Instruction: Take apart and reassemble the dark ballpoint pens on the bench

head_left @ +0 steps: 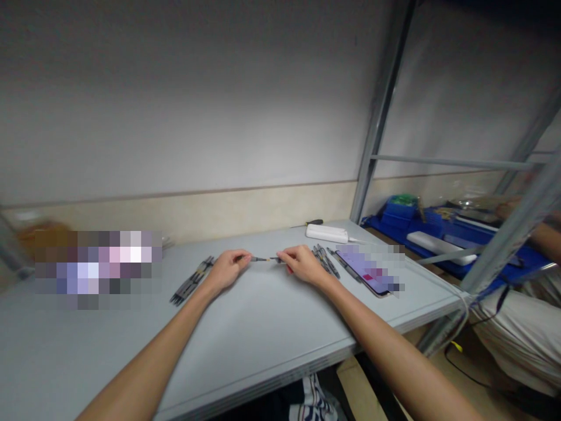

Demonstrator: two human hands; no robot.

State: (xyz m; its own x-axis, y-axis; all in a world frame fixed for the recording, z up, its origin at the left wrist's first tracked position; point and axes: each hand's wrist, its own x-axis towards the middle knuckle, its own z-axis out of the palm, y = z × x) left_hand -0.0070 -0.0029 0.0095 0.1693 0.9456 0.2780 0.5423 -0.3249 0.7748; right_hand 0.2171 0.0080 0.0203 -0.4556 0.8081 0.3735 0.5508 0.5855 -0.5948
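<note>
Fingers of left hand [225, 269] pinched on pen [265, 259], right hand [302, 264] fingers pinching other end

Phone [370, 272], wht box [326, 233], blue bins [397, 211]

Over the table [263, 327], pen [265, 259] spanned left hand [225, 269] to right hand [302, 264], pen bundle [191, 282] lay left, loose pens [326, 260] (phone [368, 272] beside them) right, box [327, 233] behind.
</note>
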